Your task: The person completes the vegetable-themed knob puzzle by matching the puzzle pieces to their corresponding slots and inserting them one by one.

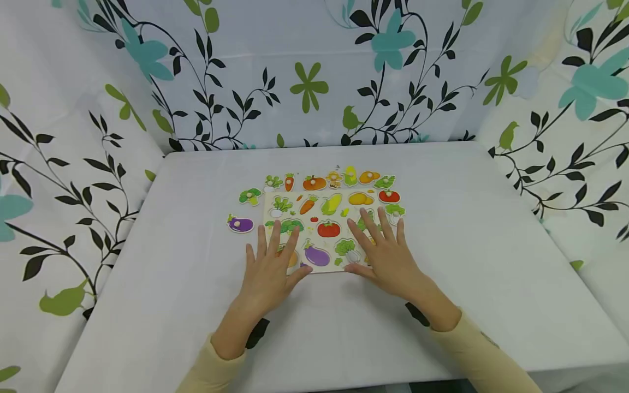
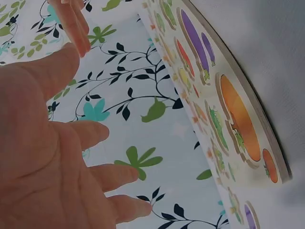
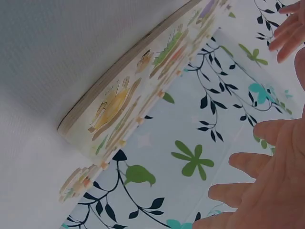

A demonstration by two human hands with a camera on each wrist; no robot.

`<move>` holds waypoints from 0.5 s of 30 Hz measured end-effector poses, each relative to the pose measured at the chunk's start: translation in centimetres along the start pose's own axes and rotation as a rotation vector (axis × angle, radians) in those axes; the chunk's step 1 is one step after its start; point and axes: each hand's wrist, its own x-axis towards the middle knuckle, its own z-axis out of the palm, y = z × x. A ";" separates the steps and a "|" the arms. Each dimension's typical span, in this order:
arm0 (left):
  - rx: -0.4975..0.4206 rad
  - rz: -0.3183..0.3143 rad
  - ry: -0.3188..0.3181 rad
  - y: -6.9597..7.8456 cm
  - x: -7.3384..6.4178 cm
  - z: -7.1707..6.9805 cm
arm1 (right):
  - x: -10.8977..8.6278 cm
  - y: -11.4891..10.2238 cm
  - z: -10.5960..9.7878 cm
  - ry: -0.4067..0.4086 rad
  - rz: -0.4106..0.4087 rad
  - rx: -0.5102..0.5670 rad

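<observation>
A flat wooden vegetable puzzle board (image 1: 334,269) lies on the white table, with printed vegetables such as a tomato (image 1: 328,229) and an eggplant (image 1: 317,255). My left hand (image 1: 267,277) is over its near left corner, palm down with fingers spread. On the other side, my right hand (image 1: 390,261) is spread in the same way over the near right corner. Both wrist views show a gap between hand and board. Neither hand holds anything. The fingers hide parts of the board's left and right prints.
Loose vegetable pieces edge the board: an eggplant piece (image 1: 240,224) and a broccoli piece (image 1: 250,196) at left, a pumpkin piece (image 1: 314,183) behind, a tomato piece (image 1: 389,196) at right. Patterned cloth (image 1: 307,87) hangs around the white table (image 1: 167,245).
</observation>
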 end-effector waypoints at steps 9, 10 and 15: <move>-0.198 -0.082 -0.137 -4.4 1.3 -0.3 | 0.1 1.6 -0.6 0.013 0.016 0.071; -0.217 -0.092 -0.156 -5.0 1.5 -0.3 | 0.1 1.9 -0.6 0.016 0.021 0.082; -0.253 -0.132 -0.212 -7.0 2.3 0.0 | 0.5 4.0 -0.6 0.038 0.014 0.165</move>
